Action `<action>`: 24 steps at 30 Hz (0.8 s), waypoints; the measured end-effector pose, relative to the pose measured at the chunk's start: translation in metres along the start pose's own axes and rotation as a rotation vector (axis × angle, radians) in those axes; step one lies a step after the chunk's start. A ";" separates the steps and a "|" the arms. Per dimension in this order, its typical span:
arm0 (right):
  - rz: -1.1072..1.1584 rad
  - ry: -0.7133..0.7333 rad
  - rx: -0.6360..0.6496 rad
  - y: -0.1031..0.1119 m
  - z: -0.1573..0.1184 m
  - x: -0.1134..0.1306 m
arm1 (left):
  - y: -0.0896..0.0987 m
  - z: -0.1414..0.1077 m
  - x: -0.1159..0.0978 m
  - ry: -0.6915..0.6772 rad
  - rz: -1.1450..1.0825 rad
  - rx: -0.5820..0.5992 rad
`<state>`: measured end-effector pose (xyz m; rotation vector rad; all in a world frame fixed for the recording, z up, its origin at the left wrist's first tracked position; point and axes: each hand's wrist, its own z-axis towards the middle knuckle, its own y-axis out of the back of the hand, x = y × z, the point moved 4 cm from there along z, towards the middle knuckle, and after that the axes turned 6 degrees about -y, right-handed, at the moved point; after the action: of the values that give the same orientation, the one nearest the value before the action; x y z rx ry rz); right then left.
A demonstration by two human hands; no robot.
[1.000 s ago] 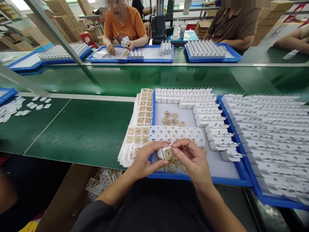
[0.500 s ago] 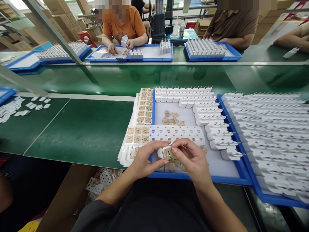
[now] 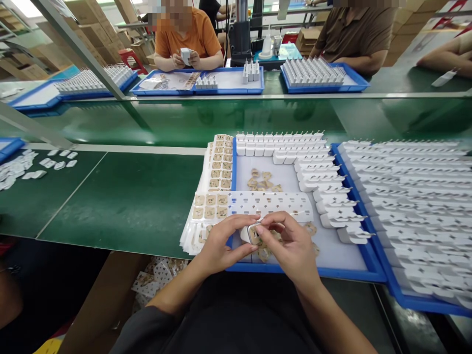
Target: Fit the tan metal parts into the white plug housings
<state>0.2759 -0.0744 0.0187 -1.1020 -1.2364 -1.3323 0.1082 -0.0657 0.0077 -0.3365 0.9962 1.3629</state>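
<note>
Low over the near part of the blue-rimmed tray (image 3: 354, 273), my left hand (image 3: 220, 242) grips a white charger (image 3: 245, 236) between thumb and fingers. The charger's end face, turned toward my right hand, carries a tan sticker (image 3: 253, 234) with a dark port slot. My right hand (image 3: 293, 248) is closed on that same end, its thumb against the face and fingertips at the upper edge. Tan scraps (image 3: 263, 253) lie beneath the hands. Just beyond them, a strip of stickers (image 3: 271, 201) lies across the tray, with tan pieces on its left end.
Rows of white chargers (image 3: 313, 179) line the tray's back and right side. A second tray (image 3: 413, 221) packed with chargers adjoins it. Sticker sheets (image 3: 221, 162) are stacked at left. Across the green bench (image 3: 81, 196), a co-worker in orange (image 3: 201, 37) holds a white piece.
My right thumb has shifted slightly left onto the charger's face, while my left hand stays put. Across the bench, the co-worker in orange has brought both hands together around a white piece.
</note>
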 end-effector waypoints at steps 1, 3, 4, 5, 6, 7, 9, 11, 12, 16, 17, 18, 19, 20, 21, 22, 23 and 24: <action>-0.012 0.005 -0.004 0.000 0.000 0.000 | 0.000 0.000 0.000 0.000 0.005 0.000; -0.043 0.019 -0.012 -0.001 -0.001 0.001 | 0.001 0.000 0.000 0.001 0.019 0.001; -0.067 0.033 -0.018 -0.001 -0.001 0.002 | 0.001 0.000 0.000 -0.002 0.027 0.000; -0.101 0.057 -0.026 -0.002 -0.002 0.004 | 0.001 0.000 0.001 -0.007 0.037 -0.002; -0.147 0.089 -0.036 -0.002 -0.002 0.005 | 0.000 -0.001 0.001 -0.015 0.049 -0.004; -0.200 0.129 -0.050 -0.003 -0.002 0.007 | 0.000 -0.001 0.002 -0.025 0.060 -0.010; -0.288 0.187 -0.098 -0.001 -0.001 0.009 | 0.000 -0.004 0.004 -0.049 0.056 -0.041; -0.281 0.171 -0.120 0.001 0.000 0.008 | 0.000 -0.007 0.008 -0.067 0.026 -0.084; -0.231 0.136 -0.091 0.002 0.001 0.005 | 0.000 -0.009 0.009 -0.073 0.015 -0.108; 0.065 -0.013 0.134 -0.003 0.001 -0.006 | 0.001 -0.014 0.014 -0.086 0.039 -0.184; 0.126 -0.036 0.153 -0.004 0.001 -0.009 | 0.001 -0.015 0.015 -0.090 0.037 -0.198; 0.179 -0.052 0.151 -0.005 0.001 -0.011 | 0.000 -0.015 0.016 -0.096 0.030 -0.209; 0.228 -0.065 0.138 -0.005 0.001 -0.013 | 0.000 -0.016 0.016 -0.104 0.022 -0.214; 0.272 -0.075 0.127 -0.005 0.001 -0.015 | -0.001 -0.017 0.017 -0.114 0.016 -0.218; 0.309 -0.085 0.118 -0.006 0.002 -0.016 | -0.002 -0.018 0.017 -0.124 0.016 -0.221; 0.332 -0.097 0.113 -0.006 0.002 -0.017 | -0.003 -0.018 0.018 -0.131 0.022 -0.222; 0.342 -0.110 0.111 -0.007 0.002 -0.017 | -0.004 -0.019 0.018 -0.136 0.032 -0.222; 0.343 -0.121 0.116 -0.009 0.002 -0.017 | -0.004 -0.019 0.018 -0.138 0.045 -0.223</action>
<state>0.2693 -0.0707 0.0008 -1.2605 -1.1351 -0.9361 0.1026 -0.0684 -0.0179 -0.3830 0.7436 1.5215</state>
